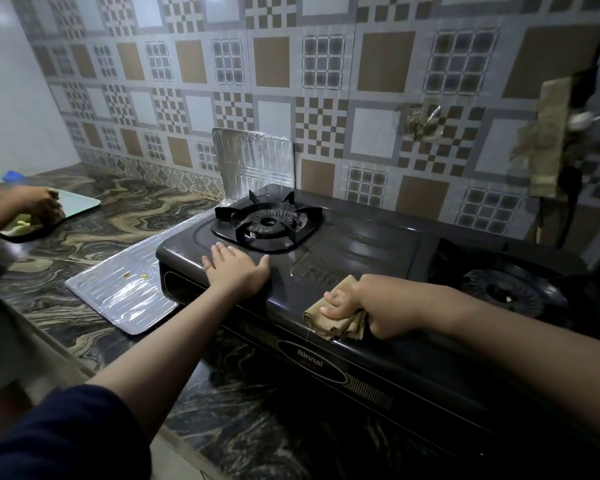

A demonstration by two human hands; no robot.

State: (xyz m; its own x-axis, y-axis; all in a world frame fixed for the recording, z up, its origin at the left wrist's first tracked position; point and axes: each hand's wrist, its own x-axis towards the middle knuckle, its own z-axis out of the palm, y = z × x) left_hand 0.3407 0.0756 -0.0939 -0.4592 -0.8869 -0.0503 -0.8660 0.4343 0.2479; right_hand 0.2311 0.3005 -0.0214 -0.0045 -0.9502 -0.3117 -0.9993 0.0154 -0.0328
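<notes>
A black two-burner gas stove point(361, 244) sits on a dark marbled counter point(94, 237). My left hand point(238, 270) lies flat with straight fingers on the stove's front left corner, just in front of the left burner grate point(267, 221). My right hand point(364, 306) grips a folded tan cloth point(329, 315) and holds it down on the stove top near the front edge, above the brand label. The right burner point(506, 289) lies beyond my right forearm.
A foil sheet point(125, 289) runs under the stove's left side and stands up against the tiled wall point(257, 157). At far left another person's hand point(39, 206) works over a tray point(80, 202) with pale food. A cloth point(548, 140) hangs at the right.
</notes>
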